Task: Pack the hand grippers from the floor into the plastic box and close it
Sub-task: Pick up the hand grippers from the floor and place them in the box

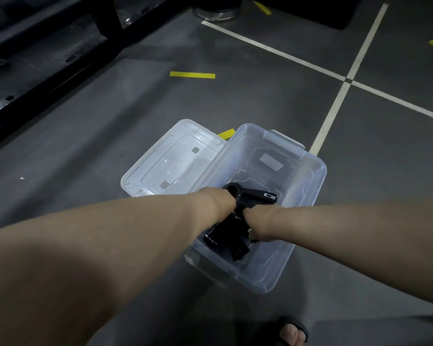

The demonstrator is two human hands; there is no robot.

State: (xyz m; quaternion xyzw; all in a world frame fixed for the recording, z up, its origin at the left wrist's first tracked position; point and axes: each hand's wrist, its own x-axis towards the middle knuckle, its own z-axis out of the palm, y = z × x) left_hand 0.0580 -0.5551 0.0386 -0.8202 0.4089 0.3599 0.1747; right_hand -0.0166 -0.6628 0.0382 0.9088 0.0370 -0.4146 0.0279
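Note:
A clear plastic box [308, 196] stands open on the grey floor. Its clear lid [175, 161] lies flat against the box's left side. Both my arms reach down into the box. My left hand [221, 204] and my right hand [259, 222] meet over black hand grippers [256, 196] and grip them, with the fingers mostly hidden under the hands. More black gripper parts [225, 237] lie on the box bottom at its near end, below my wrists.
A black frame or rack [60, 53] runs along the floor at the upper left. Strips of yellow tape [192, 75] and white tape lines [345, 81] mark the floor. A metal round base [216, 13] stands at the top. My sandalled foot [291, 332] is near the bottom edge.

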